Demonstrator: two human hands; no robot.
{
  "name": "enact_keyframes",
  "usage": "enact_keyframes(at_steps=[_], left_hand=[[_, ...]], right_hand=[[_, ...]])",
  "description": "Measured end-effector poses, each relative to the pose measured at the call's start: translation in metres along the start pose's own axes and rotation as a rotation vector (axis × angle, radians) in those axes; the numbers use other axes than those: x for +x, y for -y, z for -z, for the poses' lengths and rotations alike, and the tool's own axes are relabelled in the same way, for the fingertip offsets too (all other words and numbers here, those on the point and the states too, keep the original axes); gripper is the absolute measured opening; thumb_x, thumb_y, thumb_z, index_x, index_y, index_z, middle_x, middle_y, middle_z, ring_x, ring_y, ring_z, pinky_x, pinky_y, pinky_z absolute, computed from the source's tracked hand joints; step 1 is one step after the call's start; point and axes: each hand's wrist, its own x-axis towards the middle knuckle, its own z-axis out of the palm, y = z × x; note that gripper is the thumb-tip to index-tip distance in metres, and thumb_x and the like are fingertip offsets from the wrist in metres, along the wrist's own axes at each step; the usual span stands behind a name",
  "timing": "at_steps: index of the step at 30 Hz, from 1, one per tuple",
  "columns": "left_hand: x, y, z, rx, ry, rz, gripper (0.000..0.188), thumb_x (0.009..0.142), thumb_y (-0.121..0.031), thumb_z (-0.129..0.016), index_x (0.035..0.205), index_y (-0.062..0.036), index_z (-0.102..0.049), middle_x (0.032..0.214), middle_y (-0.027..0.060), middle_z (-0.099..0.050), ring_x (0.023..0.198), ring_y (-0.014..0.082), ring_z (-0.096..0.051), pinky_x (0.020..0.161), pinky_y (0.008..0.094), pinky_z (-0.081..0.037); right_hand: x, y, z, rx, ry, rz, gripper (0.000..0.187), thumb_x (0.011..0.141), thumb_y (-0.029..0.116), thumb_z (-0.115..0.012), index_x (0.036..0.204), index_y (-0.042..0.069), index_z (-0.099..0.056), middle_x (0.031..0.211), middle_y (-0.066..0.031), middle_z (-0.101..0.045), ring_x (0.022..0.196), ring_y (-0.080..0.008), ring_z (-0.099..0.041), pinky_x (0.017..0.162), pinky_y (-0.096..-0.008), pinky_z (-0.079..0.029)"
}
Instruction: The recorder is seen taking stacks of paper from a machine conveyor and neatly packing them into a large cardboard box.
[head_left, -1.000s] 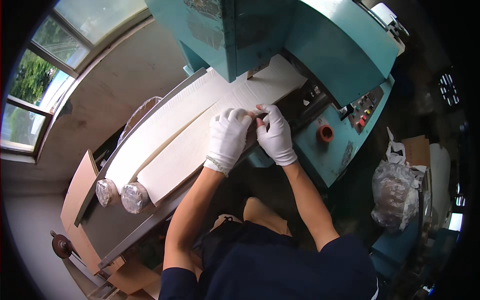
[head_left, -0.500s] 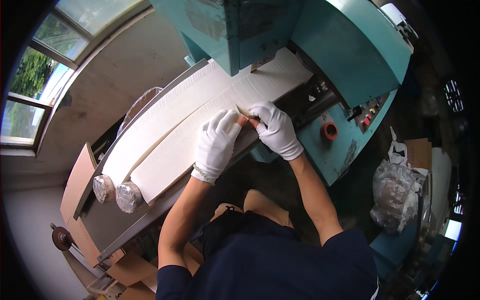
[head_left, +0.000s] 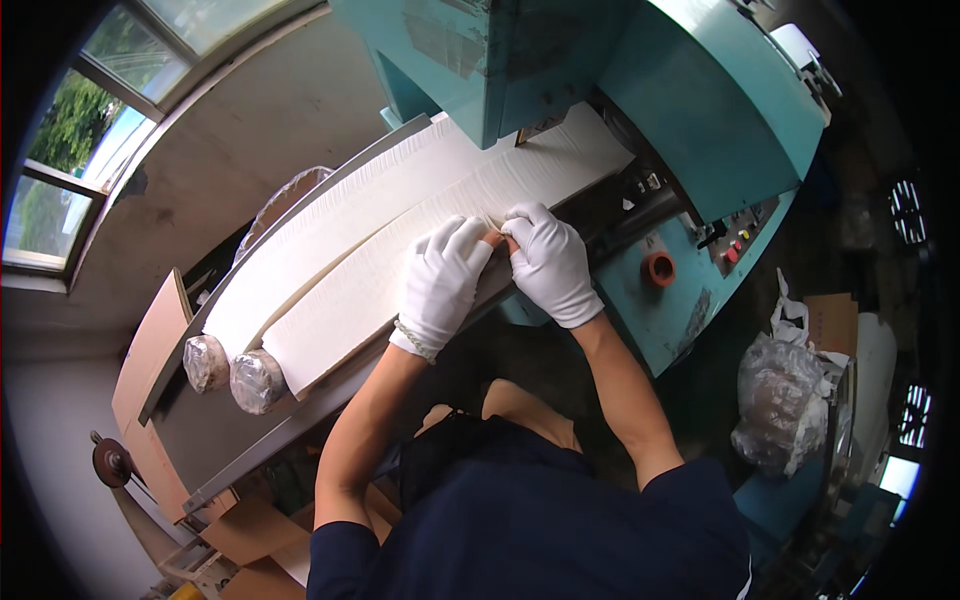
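Two long rows of stacked thin white sheets, perhaps tissue paper, lie side by side: the far row [head_left: 290, 255] and the near row [head_left: 345, 300]. At the near row's front edge, both my hands wear white gloves with some fingertips bare. My left hand [head_left: 442, 278] is closed, its thumb and fingers pinching the edge of the sheets. Just to its right, my right hand [head_left: 550, 265] pinches the same edge, its fingertips almost meeting the left ones. A small fold of sheet stands up between them. Exactly how many sheets they grip is hidden.
Two plastic-wrapped round blocks [head_left: 258, 381] stand against the rows' left ends on the metal table [head_left: 225, 430]. A teal machine [head_left: 700, 120] rises over the right end. Its ledge bears a reddish-brown ring [head_left: 658, 268] and buttons [head_left: 735, 248]. A filled clear plastic bag [head_left: 785, 400] sits at right.
My hands stay at the same edge, with the fingertips slightly closer together. The raised flap of sheet between them looks smaller. The whole view has shifted a little.
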Motion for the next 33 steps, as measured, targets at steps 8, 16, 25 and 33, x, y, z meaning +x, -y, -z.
enact_keyframes(at_steps=[8,16,25,33], left_hand=[[-0.010,-0.018,-0.006,0.038,-0.164,0.057,0.043,0.079,-0.018,-0.073,0.119,-0.0106,-0.062,0.125,0.0085,-0.059,0.113,0.0267,-0.059,0.088,0.0374,-0.049],[-0.080,-0.059,0.010,-2.036,0.140,0.616,0.090,0.083,-0.052,-0.079,0.145,-0.0002,-0.039,0.102,0.0023,-0.059,0.081,0.0102,-0.056,0.071,0.0238,-0.045],[-0.119,-0.080,0.035,-1.782,0.098,0.811,0.042,0.098,-0.036,-0.066,0.119,0.0002,-0.060,0.094,0.0049,-0.067,0.081,0.0119,-0.062,0.075,0.0250,-0.047],[-0.132,-0.120,0.042,-1.896,0.247,0.740,0.044,0.098,-0.036,-0.066,0.120,0.0014,-0.060,0.095,0.0074,-0.070,0.084,0.0137,-0.066,0.075,0.0259,-0.049]], right_hand=[[-0.040,0.043,0.044,0.825,-0.322,-0.296,0.008,0.098,0.006,-0.060,0.104,0.006,-0.056,0.102,-0.0076,-0.067,0.070,-0.0130,-0.061,0.061,-0.0251,-0.049],[-0.078,0.060,0.110,0.909,0.168,-0.779,0.010,0.098,0.009,-0.062,0.102,0.001,-0.057,0.087,-0.0050,-0.063,0.058,-0.0093,-0.059,0.053,-0.0212,-0.045],[-0.118,0.134,0.128,0.226,0.032,-0.388,0.032,0.087,-0.001,-0.072,0.119,0.000,-0.065,0.089,-0.0061,-0.068,0.063,-0.0087,-0.057,0.057,-0.0237,-0.043],[-0.152,0.164,0.162,-0.055,-0.086,-0.298,0.020,0.086,-0.002,-0.073,0.106,0.001,-0.068,0.087,-0.0081,-0.067,0.062,-0.0133,-0.058,0.056,-0.0256,-0.043]])
